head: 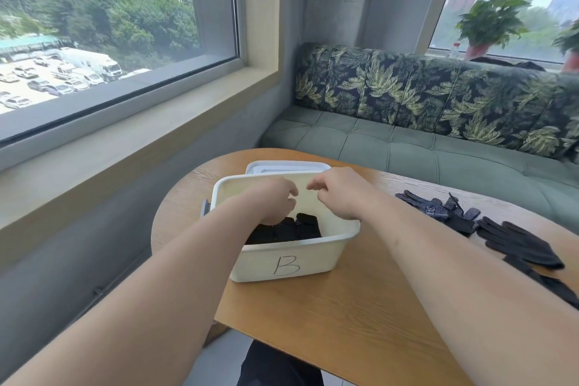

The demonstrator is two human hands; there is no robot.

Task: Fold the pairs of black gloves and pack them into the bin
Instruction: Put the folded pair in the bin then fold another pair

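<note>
Head view, one entry per item.

- Bin point(283, 263): white, marked "B" on its near wall, standing at frame centre on your wooden bench point(344, 313).
- Folded black gloves point(293, 230): lying on the bin's floor, below and between your two hands, touching neither grip as far as the view shows.
- Left hand point(275, 202): above the bin's left half, grip loosely curled with nothing in it. Its heel hides part of the gloves.
- Right hand point(340, 194): over the bin's right rim, fingers loosely bent, grip empty.
- Loose black gloves point(520, 244): unfolded, on the bench at right of frame, well apart from your hands.
- Patterned gloves point(438, 208): just behind those.
- Lid point(282, 166): flat behind the bin.
</note>
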